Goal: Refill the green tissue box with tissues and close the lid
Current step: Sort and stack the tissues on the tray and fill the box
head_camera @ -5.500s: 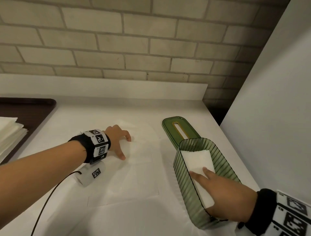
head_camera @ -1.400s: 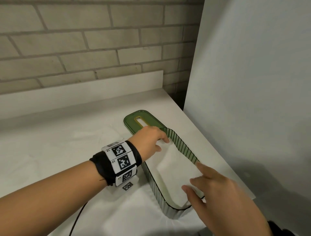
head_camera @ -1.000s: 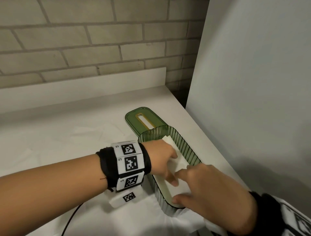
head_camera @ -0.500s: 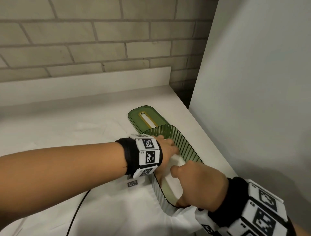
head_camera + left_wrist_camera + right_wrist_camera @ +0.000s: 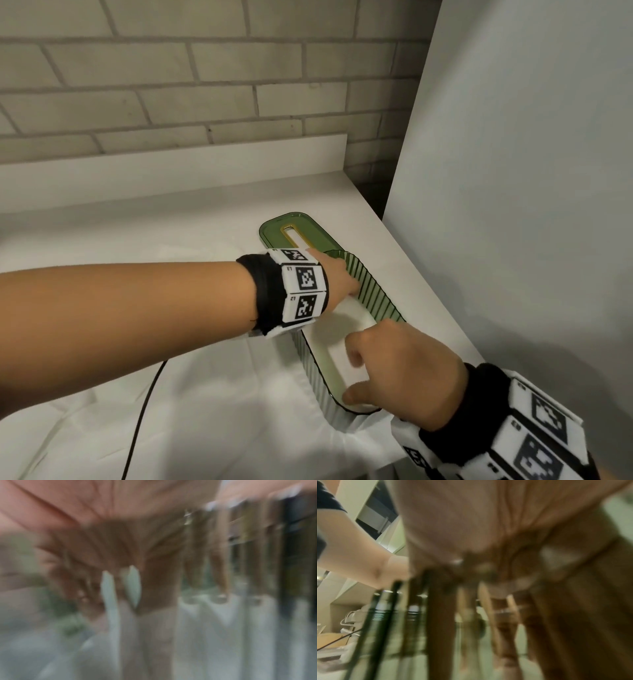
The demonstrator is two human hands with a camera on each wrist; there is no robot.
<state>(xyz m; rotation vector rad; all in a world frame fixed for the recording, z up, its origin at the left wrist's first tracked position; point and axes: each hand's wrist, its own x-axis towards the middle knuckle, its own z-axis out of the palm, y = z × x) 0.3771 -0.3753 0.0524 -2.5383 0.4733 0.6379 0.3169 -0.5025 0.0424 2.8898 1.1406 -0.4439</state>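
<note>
The green ribbed tissue box (image 5: 373, 294) stands uncovered on the white counter, with a stack of white tissues (image 5: 329, 329) inside. Its green lid (image 5: 308, 233), with a slot in it, lies flat just behind the box. My left hand (image 5: 346, 287) reaches into the far end, fingers down on the tissues. My right hand (image 5: 356, 373) is at the near end, fingers pointing down into the box and thumb by the near rim. Both wrist views are blurred; the left one shows straight fingers (image 5: 154, 588) on white tissue (image 5: 205, 635), the right one fingers (image 5: 488, 615) behind the ribbed wall (image 5: 385, 622).
A tall white panel (image 5: 513, 171) rises close along the box's right side, at the counter edge. A brick wall (image 5: 205, 85) and a low white backsplash (image 5: 171, 178) close the back. Crumpled white sheet (image 5: 205, 411) and a black cable (image 5: 144, 411) lie left of the box.
Both hands have gone down into the box onto the tissues. The left hand has slid toward the far end and the right has settled at the near end.
</note>
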